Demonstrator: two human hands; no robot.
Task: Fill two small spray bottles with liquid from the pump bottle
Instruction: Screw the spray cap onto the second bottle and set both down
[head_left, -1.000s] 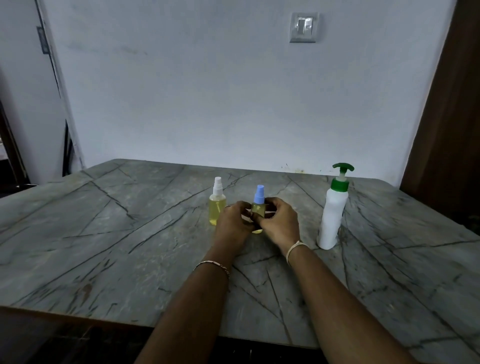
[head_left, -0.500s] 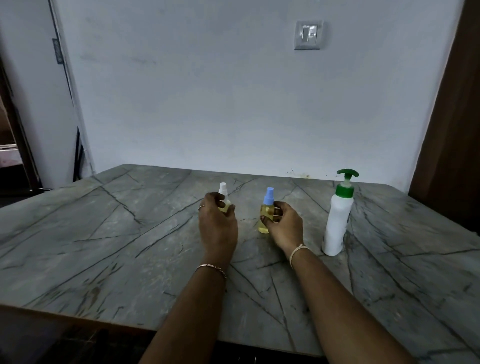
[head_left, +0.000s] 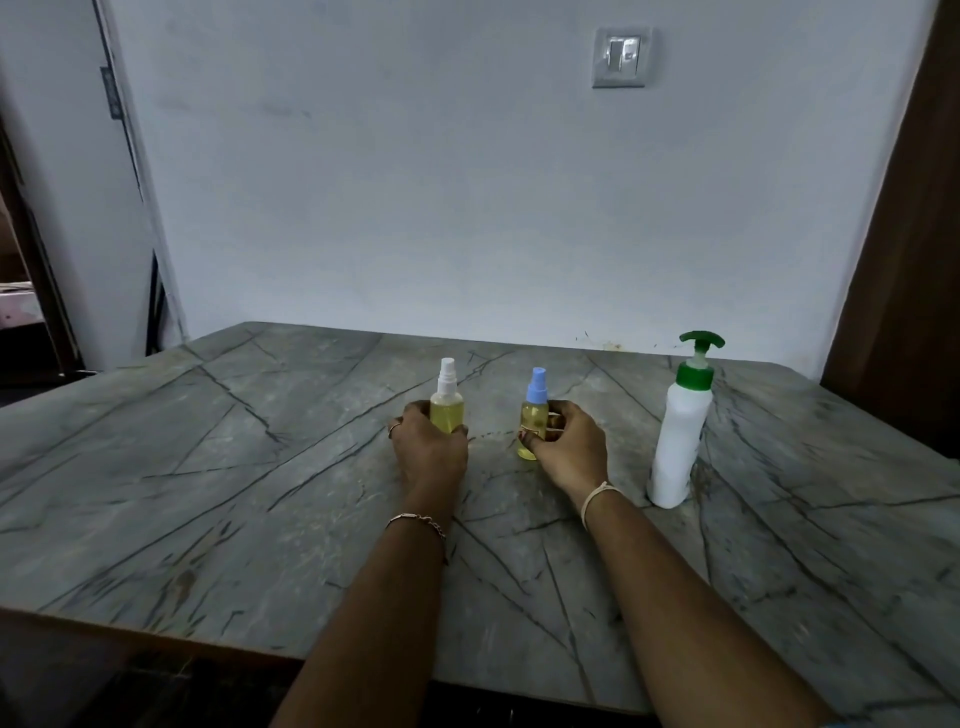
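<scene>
Left hand (head_left: 428, 452) curls round the upright white-capped spray bottle (head_left: 447, 408), right hand (head_left: 569, 447) round the blue-capped spray bottle (head_left: 535, 415); the pump bottle (head_left: 678, 441) stands upright further right, nearer the right hand.

The left wrist wears a chain bracelet (head_left: 418, 521) (a ring (head_left: 394, 428) too), the right a pale band (head_left: 597, 499).
</scene>
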